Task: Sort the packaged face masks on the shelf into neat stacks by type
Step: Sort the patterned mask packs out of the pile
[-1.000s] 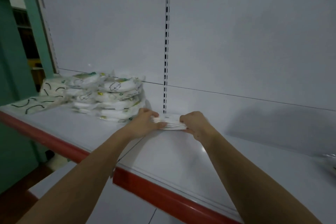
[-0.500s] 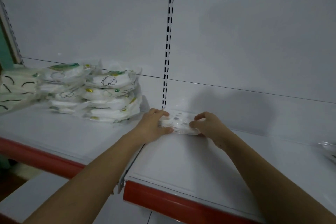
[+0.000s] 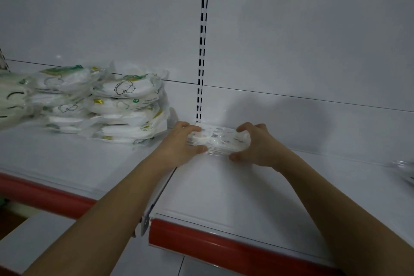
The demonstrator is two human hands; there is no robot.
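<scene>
The small stack of packaged face masks (image 3: 218,142) is lying flat on the shelf (image 3: 224,190), close to the shelf's back edge and directly at the foot of the slotted upright (image 3: 202,51) on the back panel. Its long axis is running left to right, parallel to the back edge. The left hand (image 3: 179,144) is gripping the left short end, thumb along the front and fingers curled over the top rear; the right hand (image 3: 257,143) is gripping the right short end in the mirrored way. The stack is therefore sitting between the two hands, straight ahead of the person, with neither hand nearer than the other: both are already touching it. Any squaring or sliding move is judged to depend on equal pressure along this long axis, since the clear wrappers are likely to slip against one another. The larger pile of green-printed mask packs (image 3: 116,107) is lying to the left, near the back edge and just beside the left hand, not touching the held stack. A further pile with black curved markings (image 3: 13,101) is sitting at the far left edge of the view. Another clear pack (image 3: 405,167) is showing at the right edge, too blurred to identify.
</scene>
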